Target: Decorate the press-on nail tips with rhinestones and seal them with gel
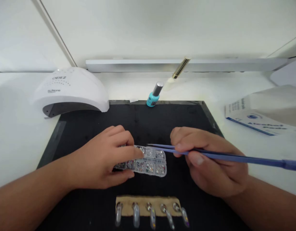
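The right hand [210, 160] is gripping blue tweezers [234, 158] between thumb and fingers, their tips pointing left from that grip by the far edge of a clear gem case [165, 165]. The left hand [106, 157] is clasping the case's left end, one finger lying across its top. Nearer the person than both grips, a tan strip [142, 208] is bearing five nail tips [136, 218], while a turquoise bottle [152, 98] is standing beyond both hands.

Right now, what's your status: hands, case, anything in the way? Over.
Left hand on clear plastic compartment case. Right hand holding slim blue-purple tweezers, tips near the case's far edge. In the way: left hand, covering the case's left end.
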`<act>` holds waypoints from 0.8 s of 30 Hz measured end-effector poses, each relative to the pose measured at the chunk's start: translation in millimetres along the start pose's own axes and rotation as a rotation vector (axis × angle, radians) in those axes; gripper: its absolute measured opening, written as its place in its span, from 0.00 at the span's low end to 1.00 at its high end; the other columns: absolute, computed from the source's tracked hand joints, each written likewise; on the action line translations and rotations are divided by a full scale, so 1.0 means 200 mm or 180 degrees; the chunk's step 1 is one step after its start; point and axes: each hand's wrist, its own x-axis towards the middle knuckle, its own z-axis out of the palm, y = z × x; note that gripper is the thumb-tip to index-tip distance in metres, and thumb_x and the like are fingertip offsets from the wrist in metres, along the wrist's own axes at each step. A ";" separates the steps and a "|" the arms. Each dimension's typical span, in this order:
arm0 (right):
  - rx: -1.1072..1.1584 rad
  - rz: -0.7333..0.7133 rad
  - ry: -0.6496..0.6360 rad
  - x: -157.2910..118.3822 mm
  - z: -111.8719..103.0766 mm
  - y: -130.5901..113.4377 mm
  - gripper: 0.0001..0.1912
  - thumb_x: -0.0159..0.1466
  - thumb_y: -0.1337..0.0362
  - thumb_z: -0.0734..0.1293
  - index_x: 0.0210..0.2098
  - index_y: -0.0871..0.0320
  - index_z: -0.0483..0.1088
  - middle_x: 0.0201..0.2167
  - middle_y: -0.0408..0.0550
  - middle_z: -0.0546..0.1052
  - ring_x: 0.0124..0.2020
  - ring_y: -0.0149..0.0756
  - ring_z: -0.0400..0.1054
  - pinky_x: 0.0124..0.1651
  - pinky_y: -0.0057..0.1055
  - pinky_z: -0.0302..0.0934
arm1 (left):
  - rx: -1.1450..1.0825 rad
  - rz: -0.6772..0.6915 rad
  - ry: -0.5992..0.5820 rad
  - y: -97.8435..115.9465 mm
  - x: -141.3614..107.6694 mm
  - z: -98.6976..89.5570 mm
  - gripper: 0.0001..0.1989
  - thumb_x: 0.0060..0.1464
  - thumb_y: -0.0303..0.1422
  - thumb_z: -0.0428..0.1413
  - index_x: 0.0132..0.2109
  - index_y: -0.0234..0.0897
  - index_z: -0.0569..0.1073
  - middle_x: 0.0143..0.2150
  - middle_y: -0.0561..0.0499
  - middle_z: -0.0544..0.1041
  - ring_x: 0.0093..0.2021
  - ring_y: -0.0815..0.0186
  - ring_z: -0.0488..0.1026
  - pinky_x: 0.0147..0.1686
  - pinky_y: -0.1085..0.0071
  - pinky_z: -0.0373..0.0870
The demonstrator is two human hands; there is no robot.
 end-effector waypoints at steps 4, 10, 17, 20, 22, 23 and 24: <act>0.0141 0.0063 -0.0238 0.02 -0.02 -0.03 0.10 0.62 0.73 0.59 0.39 0.58 0.69 0.26 0.46 0.70 0.27 0.33 0.64 0.29 0.33 0.61 | 0.0004 0.0209 -0.0029 0.02 0.00 0.01 0.09 0.60 0.27 0.55 0.48 0.40 0.72 0.38 0.49 0.70 0.37 0.64 0.63 0.38 0.64 0.58; -0.0150 0.0061 -0.0653 0.03 -0.01 -0.04 0.11 0.62 0.76 0.59 0.41 0.60 0.66 0.28 0.45 0.71 0.28 0.31 0.65 0.30 0.30 0.63 | -0.0121 0.0224 0.0015 0.04 0.01 0.00 0.09 0.59 0.24 0.54 0.46 0.39 0.72 0.36 0.50 0.69 0.36 0.64 0.62 0.36 0.65 0.56; -0.0371 -0.0236 -0.0885 0.04 -0.02 -0.02 0.09 0.64 0.74 0.59 0.42 0.59 0.64 0.28 0.45 0.72 0.28 0.31 0.66 0.31 0.30 0.63 | -0.0167 0.0219 -0.0031 0.05 0.02 -0.01 0.08 0.60 0.23 0.52 0.44 0.38 0.72 0.33 0.51 0.68 0.34 0.64 0.60 0.34 0.65 0.55; -0.0506 -0.0191 -0.0952 0.05 -0.02 -0.03 0.08 0.65 0.72 0.59 0.42 0.58 0.64 0.29 0.45 0.73 0.29 0.32 0.67 0.32 0.31 0.64 | -0.0134 0.0196 -0.0045 0.05 0.02 -0.02 0.08 0.60 0.23 0.52 0.43 0.38 0.73 0.33 0.51 0.68 0.33 0.64 0.60 0.33 0.65 0.55; -0.0658 -0.0062 -0.1027 0.05 -0.02 -0.04 0.07 0.65 0.72 0.59 0.43 0.58 0.64 0.30 0.46 0.74 0.30 0.33 0.69 0.34 0.32 0.66 | -0.0108 0.0191 -0.0053 0.05 0.02 -0.02 0.08 0.59 0.23 0.52 0.42 0.38 0.73 0.33 0.51 0.68 0.33 0.64 0.60 0.32 0.65 0.56; -0.0716 -0.0028 -0.1034 0.05 -0.02 -0.04 0.07 0.65 0.72 0.59 0.43 0.58 0.64 0.30 0.46 0.74 0.31 0.34 0.69 0.35 0.32 0.66 | -0.0102 0.0186 -0.0055 0.05 0.02 -0.02 0.08 0.59 0.23 0.52 0.42 0.38 0.73 0.33 0.50 0.69 0.33 0.64 0.60 0.32 0.65 0.56; -0.0728 -0.0065 -0.1007 0.05 -0.01 -0.04 0.07 0.65 0.72 0.59 0.42 0.58 0.64 0.30 0.46 0.74 0.31 0.34 0.70 0.35 0.33 0.66 | -0.0106 0.0188 -0.0062 0.05 0.02 -0.02 0.07 0.59 0.23 0.53 0.42 0.39 0.73 0.33 0.50 0.69 0.33 0.63 0.60 0.32 0.65 0.56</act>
